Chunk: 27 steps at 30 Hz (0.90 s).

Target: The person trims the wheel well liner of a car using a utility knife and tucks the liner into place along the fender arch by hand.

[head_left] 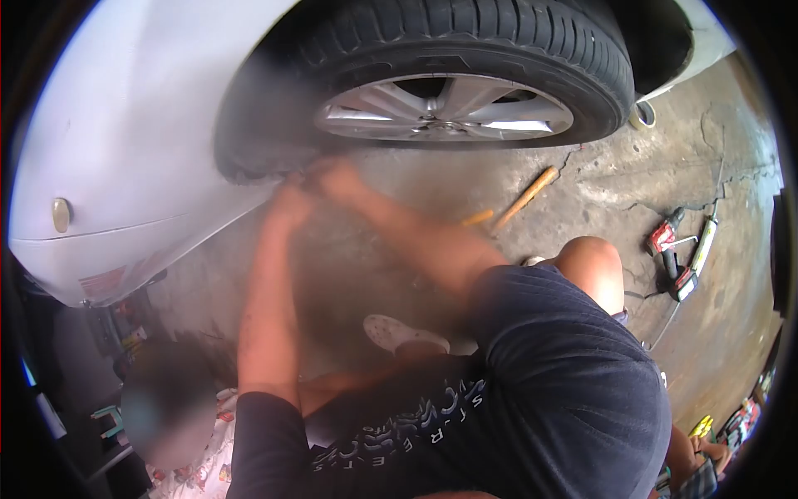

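Note:
My left hand [291, 205] is raised to the lower edge of the white car's bumper [125, 191], where it meets the wheel arch. Close beside it, my right hand [337, 179] reaches the same corner, just below the tyre [266, 125]. Both hands look closed, with fingers curled inward. Haze blurs that part of the view, so what they grip is hidden. The silver alloy wheel [445, 125] stands above and to the right of my hands.
A wooden handle [528, 198] and a shorter yellow handle [478, 218] lie on the stained concrete floor [573, 195]. Farther right lies a red and black cordless tool [669, 249] with a long pale tube [705, 245]. Another person's hands [706, 453] show at lower right.

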Available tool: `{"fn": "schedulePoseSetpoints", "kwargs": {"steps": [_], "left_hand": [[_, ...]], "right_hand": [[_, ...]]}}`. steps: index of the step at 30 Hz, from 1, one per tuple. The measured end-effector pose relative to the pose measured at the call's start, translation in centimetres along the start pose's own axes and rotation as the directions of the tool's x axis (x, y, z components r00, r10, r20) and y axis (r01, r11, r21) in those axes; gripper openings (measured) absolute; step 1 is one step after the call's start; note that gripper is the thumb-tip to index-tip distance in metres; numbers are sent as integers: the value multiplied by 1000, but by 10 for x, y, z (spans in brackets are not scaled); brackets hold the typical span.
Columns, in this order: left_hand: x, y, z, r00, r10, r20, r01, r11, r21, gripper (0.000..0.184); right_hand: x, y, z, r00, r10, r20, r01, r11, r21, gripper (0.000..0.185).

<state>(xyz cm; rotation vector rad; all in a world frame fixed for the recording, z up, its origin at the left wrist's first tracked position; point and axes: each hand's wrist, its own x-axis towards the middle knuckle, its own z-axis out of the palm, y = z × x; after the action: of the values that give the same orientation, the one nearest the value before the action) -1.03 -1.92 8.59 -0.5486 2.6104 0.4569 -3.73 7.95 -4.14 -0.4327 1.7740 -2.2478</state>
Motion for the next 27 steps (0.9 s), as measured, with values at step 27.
{"fn": "schedulePoseSetpoints", "kwargs": {"steps": [27], "left_hand": [[-23,48,14,904,-262,-337,268,963,-32,47]], "right_hand": [[17,-48,-75,747,549,375,-523,833,-179,39]]}}
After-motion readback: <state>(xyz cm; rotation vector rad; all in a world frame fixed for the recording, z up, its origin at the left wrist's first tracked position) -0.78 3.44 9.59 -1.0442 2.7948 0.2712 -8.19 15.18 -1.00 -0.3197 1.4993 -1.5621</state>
